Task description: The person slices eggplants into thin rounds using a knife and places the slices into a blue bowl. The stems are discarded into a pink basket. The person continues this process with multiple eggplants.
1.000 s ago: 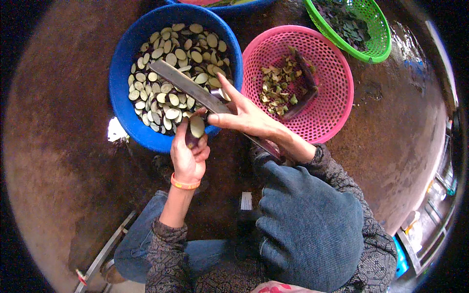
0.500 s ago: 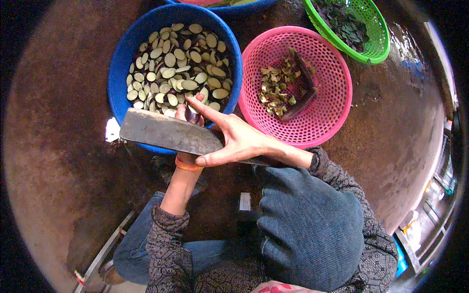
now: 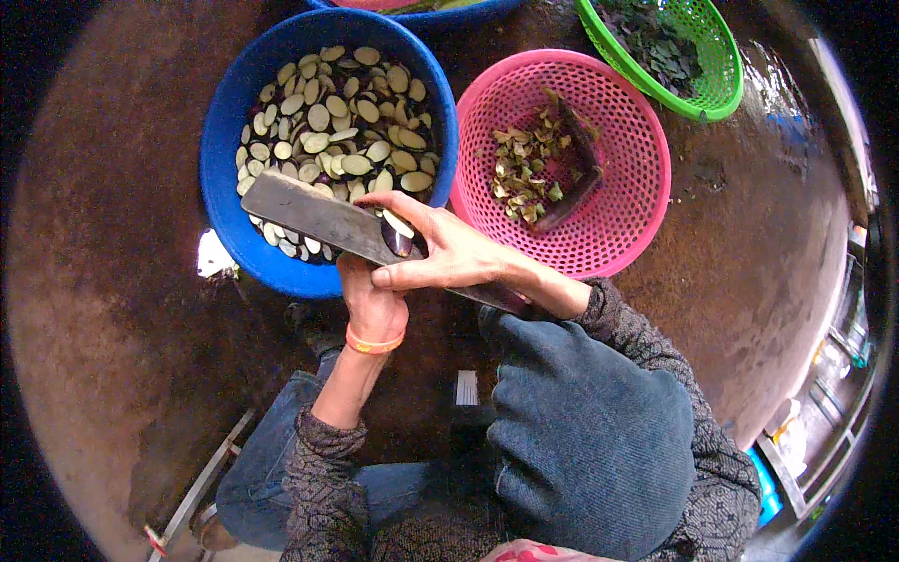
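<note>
A long, flat, dark tool (image 3: 309, 211) with a pale far edge slants over the near rim of a blue basin; I cannot tell whether it is a slicing board or a broad blade. Across it lies my right hand (image 3: 449, 245), fingers at the far edge, thumb at the near one, closed round a cut eggplant piece (image 3: 398, 236) with purple skin and a pale face. My left hand (image 3: 375, 304) is curled under the near edge, its fingers hidden by the tool. Pale eggplant slices (image 3: 328, 122) fill much of the blue basin (image 3: 213, 159).
Right of the basin stands a pink colander (image 3: 609, 248) with cut-off caps (image 3: 524, 169) and a long dark eggplant (image 3: 571, 197). Behind it a green colander (image 3: 726, 80) holds dark leaves (image 3: 651, 51). Another blue container shows at the top edge. My denim-covered knee (image 3: 590, 412) rises near the tool's lower end.
The tool's far left end has swung upward. My left hand has drawn back from the basin side toward me, and the eggplant piece now shows over the tool, within my right hand.
</note>
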Available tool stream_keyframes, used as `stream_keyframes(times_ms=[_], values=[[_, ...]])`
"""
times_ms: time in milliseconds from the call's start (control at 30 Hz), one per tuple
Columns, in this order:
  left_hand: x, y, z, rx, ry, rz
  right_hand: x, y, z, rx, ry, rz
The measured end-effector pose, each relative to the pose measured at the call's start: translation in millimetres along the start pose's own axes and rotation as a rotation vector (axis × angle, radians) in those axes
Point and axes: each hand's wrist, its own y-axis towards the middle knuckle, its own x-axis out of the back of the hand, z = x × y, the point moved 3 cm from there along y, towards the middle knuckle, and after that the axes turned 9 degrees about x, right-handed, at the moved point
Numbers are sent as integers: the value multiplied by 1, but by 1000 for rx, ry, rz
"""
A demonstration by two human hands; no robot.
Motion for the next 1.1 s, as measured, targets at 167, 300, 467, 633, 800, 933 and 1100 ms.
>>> stream_keyframes(times_ms=[167, 300, 467, 633, 800, 933, 1100], values=[[-1, -15, -12, 259, 202, -200, -6, -1, -7, -100, 197, 40], [-5, -19, -24, 367, 93, -386, -10, 5, -6, -185, 380, 121], [6, -19, -35, 429, 50, -121, -6, 21, -2, -339, 572, -25], [48, 31, -37, 65, 427, -400, 5, 26, 4, -155, 437, -89], [47, 83, 5, -655, 1685, -140, 20, 17, -6, -393, 331, -123], [59, 133, 25, -548, 2105, 2, 29, 10, 4, -390, 411, -4], [93, 210, -21, -325, 2355, -199, 59, -10, 32, -297, 331, -76]])
